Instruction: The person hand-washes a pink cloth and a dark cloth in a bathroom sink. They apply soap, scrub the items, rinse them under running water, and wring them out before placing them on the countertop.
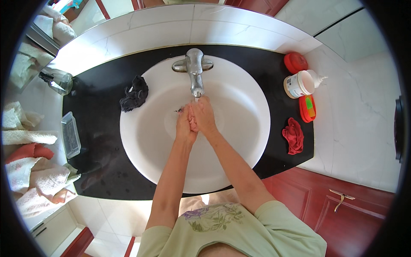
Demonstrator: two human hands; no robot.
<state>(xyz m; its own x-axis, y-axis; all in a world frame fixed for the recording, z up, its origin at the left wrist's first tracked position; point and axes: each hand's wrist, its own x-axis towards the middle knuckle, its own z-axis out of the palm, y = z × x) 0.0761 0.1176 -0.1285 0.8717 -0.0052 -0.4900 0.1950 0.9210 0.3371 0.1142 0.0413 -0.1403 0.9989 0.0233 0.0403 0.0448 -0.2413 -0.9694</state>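
Both my hands are over the basin of a white oval sink (154,167), close below the spout of a chrome faucet (195,69). My left hand (185,127) grips a bunched pink cloth (192,119) from the left side. On its right side my right hand (205,115) presses the same cloth, with the knuckles right under the spout. A short stream of water shows between the spout and the hands. Some dark strands stick out at the left of the cloth. Much of the cloth is hidden by my fingers.
A crumpled black cloth (134,94) lies over the sink's left rim. On the black countertop (96,128) are a clear plastic box (71,135) and a glass container (61,83). At right stand a red cloth (293,136), a soap dish (307,109), a white tub (299,84) and a red container (295,63).
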